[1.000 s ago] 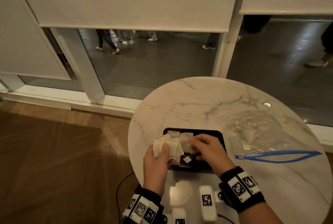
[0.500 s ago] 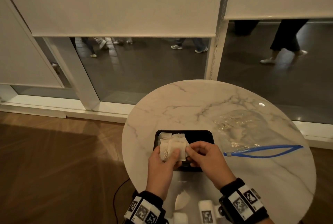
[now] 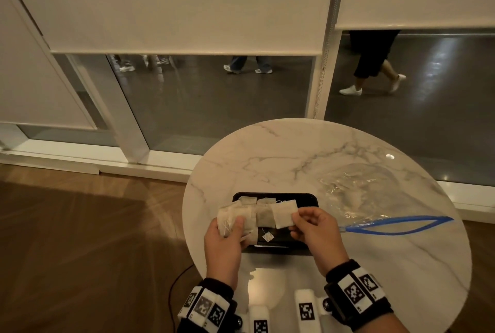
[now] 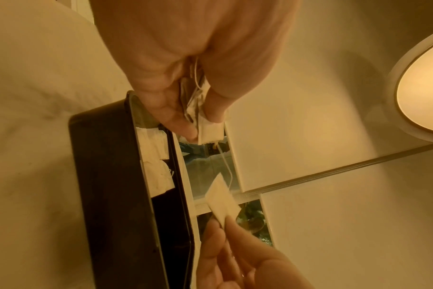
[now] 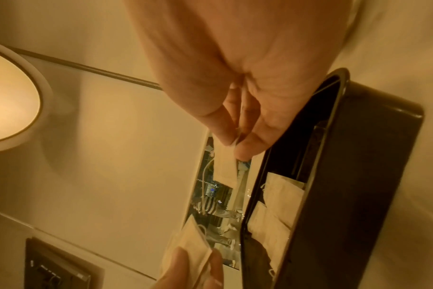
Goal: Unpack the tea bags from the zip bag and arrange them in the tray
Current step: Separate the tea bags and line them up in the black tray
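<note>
A black tray (image 3: 308, 196) sits on the round marble table (image 3: 294, 150) with tea bags (image 3: 265, 216) lying in its left part. Just above the tray's left side my left hand (image 3: 223, 241) grips a stack of tea bags (image 3: 233, 219) between thumb and fingers. Over the tray's right side, my right hand (image 3: 313, 228) pinches a single tea bag (image 3: 284, 213) by its edge; a string runs from it toward the stack. The left wrist view shows the stack (image 4: 205, 127) and the single bag (image 4: 223, 201). The clear zip bag (image 3: 375, 196) with a blue seal lies open to the right.
A window wall with lowered blinds stands behind the table, and people walk on the dark floor outside. Wooden floor lies to the left below the table's edge. A black cable (image 3: 176, 281) hangs near the table's front left edge.
My right hand has drawn one tea bag away from the stack to the right. The left hand still holds the stack above the tray.
</note>
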